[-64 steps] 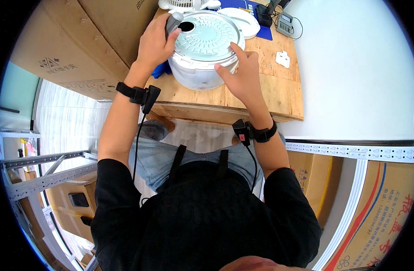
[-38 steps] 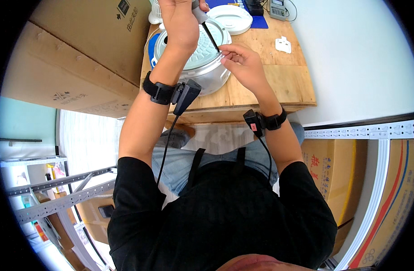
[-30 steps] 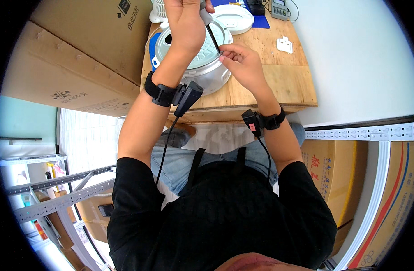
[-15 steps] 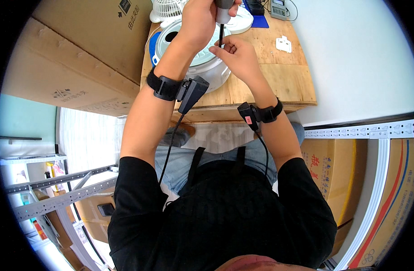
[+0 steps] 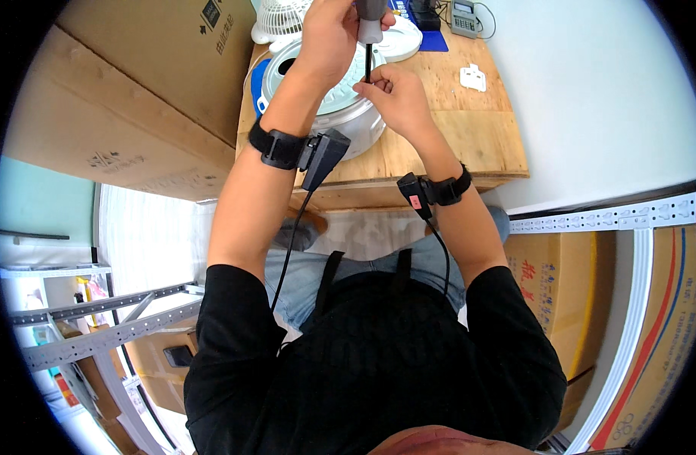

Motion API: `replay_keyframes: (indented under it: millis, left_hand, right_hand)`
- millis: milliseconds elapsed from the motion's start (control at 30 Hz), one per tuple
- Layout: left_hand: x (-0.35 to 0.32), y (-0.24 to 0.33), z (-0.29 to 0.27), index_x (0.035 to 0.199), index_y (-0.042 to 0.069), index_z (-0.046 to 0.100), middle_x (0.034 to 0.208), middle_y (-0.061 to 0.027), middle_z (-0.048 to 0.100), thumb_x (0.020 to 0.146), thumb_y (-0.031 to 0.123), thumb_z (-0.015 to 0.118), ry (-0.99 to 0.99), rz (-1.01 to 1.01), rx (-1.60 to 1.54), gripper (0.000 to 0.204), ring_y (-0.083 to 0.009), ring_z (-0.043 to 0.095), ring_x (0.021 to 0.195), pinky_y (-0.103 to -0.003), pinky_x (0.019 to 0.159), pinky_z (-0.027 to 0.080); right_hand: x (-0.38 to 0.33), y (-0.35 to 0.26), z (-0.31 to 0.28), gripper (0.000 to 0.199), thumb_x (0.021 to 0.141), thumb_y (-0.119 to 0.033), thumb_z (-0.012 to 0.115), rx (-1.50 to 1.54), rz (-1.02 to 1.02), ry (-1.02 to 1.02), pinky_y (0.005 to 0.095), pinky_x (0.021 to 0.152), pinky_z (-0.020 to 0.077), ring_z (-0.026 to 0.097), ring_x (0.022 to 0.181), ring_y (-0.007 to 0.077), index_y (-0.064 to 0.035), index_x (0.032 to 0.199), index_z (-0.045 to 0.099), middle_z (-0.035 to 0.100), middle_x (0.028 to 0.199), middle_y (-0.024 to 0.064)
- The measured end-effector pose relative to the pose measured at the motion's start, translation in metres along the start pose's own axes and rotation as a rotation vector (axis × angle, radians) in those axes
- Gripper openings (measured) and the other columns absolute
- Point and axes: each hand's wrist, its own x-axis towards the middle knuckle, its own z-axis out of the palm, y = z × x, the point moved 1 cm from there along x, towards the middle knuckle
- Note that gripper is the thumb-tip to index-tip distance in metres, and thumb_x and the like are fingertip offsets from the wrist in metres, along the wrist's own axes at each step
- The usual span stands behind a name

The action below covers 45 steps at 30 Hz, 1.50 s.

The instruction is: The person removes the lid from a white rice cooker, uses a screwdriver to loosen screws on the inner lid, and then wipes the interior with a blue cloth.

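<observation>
My left hand (image 5: pixel 329 42) is closed round the grey handle of a screwdriver (image 5: pixel 370 29), which stands nearly upright. Its dark shaft points down to the rim of a round white appliance (image 5: pixel 355 136) that looks like a rice cooker, with a pale green top (image 5: pixel 339 97). Beside the lower end of the shaft, my right hand (image 5: pixel 399 97) has thumb and fingers drawn together in a pinch. Whether those fingers grip the shaft tip or a small part is too fine to tell; the tip itself is hidden.
The appliance stands on a wooden table (image 5: pixel 469 129). Beyond it are a white fan (image 5: pixel 278 19), a round white cover (image 5: pixel 402 44) and a grey keypad device (image 5: pixel 464 19). A small white plate (image 5: pixel 473 78) lies at right. Large cardboard boxes (image 5: pixel 135 98) border the left.
Both hands and the screwdriver have shifted very slightly; the left hand still holds the handle and the right hand keeps its pinch by the shaft.
</observation>
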Motion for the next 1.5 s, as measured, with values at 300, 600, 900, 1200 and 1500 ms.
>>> replay_keyframes:
  millis: [300, 600, 900, 1200, 1500]
  left_hand:
    - [0.01, -0.008, -0.016, 0.112, 0.003, 0.052, 0.094, -0.0084, 0.068, 0.102, 0.026, 0.055, 0.079, 0.101, 0.22, 0.025, -0.0169, 0.064, 0.084, -0.03, 0.073, 0.052]
    - [0.003, 0.006, -0.001, 0.126, 0.001, 0.048, 0.104, -0.0106, 0.064, 0.106, 0.033, 0.044, 0.136, 0.068, 0.189, 0.037, -0.0191, 0.063, 0.091, -0.031, 0.08, 0.052]
    - [0.006, -0.013, -0.025, 0.129, 0.003, 0.046, 0.106, -0.0099, 0.065, 0.105, 0.031, 0.047, 0.0, 0.053, -0.036, 0.037, -0.0177, 0.064, 0.096, -0.03, 0.083, 0.052]
    - [0.001, 0.001, -0.014, 0.126, 0.002, 0.047, 0.102, -0.0102, 0.065, 0.1, 0.02, 0.059, 0.104, 0.051, 0.415, 0.034, -0.0173, 0.062, 0.084, -0.03, 0.077, 0.051]
    - [0.001, -0.004, -0.006, 0.123, 0.002, 0.045, 0.096, -0.0114, 0.064, 0.104, 0.022, 0.05, 0.161, 0.09, 0.143, 0.029, -0.0192, 0.06, 0.077, -0.03, 0.074, 0.05]
  right_hand:
    - [-0.003, -0.002, -0.001, 0.017, 0.086, -0.013, 0.075, -0.025, -0.019, -0.008, 0.024, 0.055, 0.039, 0.046, 0.061, 0.0053, 0.0022, 0.092, 0.073, 0.056, 0.066, -0.0023]
    - [-0.002, 0.001, -0.003, 0.019, 0.079, -0.017, 0.079, 0.049, 0.016, -0.018, 0.0302, 0.06, 0.0455, 0.053, 0.063, 0.0158, -0.0022, 0.091, 0.074, 0.058, 0.076, 0.0065]
    - [-0.004, 0.003, -0.005, 0.022, 0.077, -0.01, 0.079, 0.142, 0.022, -0.067, 0.0253, 0.06, 0.045, 0.051, 0.065, 0.0096, 0.0008, 0.095, 0.073, 0.057, 0.077, 0.0022]
    - [-0.006, 0.013, -0.005, 0.022, 0.082, -0.004, 0.076, 0.165, 0.024, -0.085, 0.0191, 0.062, 0.039, 0.044, 0.069, 0.0033, 0.0003, 0.104, 0.073, 0.054, 0.077, -0.0064]
    - [-0.009, 0.015, -0.003, 0.023, 0.085, -0.007, 0.076, 0.221, 0.089, -0.093, 0.0193, 0.058, 0.0356, 0.043, 0.067, 0.0026, 0.0002, 0.106, 0.072, 0.052, 0.074, -0.0081]
